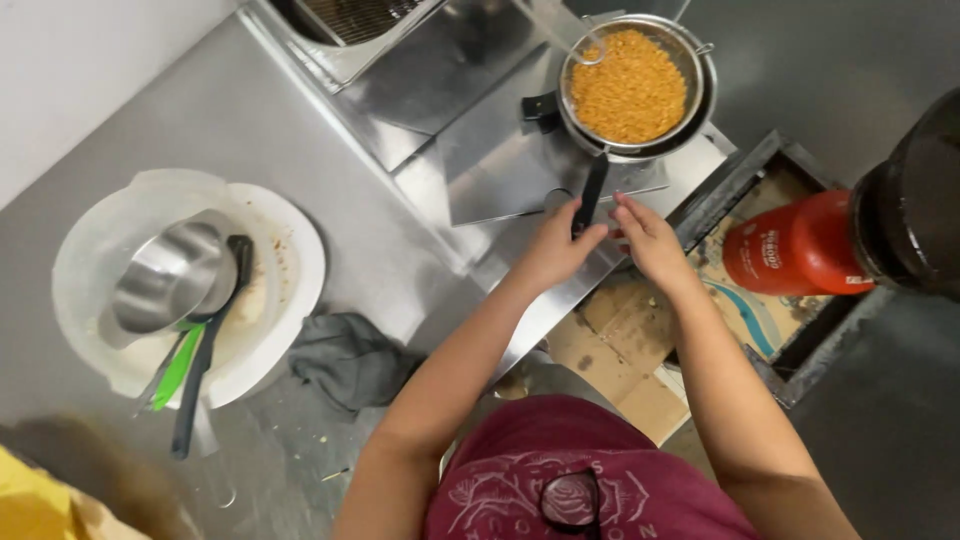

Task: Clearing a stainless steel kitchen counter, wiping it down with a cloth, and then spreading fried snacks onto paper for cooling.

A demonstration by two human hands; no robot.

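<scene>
Maroon shirt fabric [560, 470] with a pair of dark glasses [572, 500] hooked at the neck fills the near edge, and both bare forearms reach away from it toward the far right.

Widest of all is the steel counter [250, 130], running from near left to far right. On its left sits a big translucent white tub [290, 240] holding a tipped steel bowl [170, 275] and dark and green-handled utensils [195, 370], gathered together as used things would be. Right of the person, a red canister [795, 250] lies on its side in a floor recess lined with flattened cardboard [620, 350], beside a dark round vessel [915, 200] at the right edge. A grey cloth [350, 355] lies crumpled on the counter just right of the tub.

Farther off, a wire strainer [632, 85] heaped with orange-yellow grains rests inside a pan, seemingly so the pan catches what drains. Its black handle [590, 190] points back toward the person.

Left hand [555, 245] is curled around the end of that handle, fingers closed on it. Right hand [648, 240] is just beside it with fingers loosely bent, touching or nearly touching the handle, gripping nothing that I can make out.
</scene>
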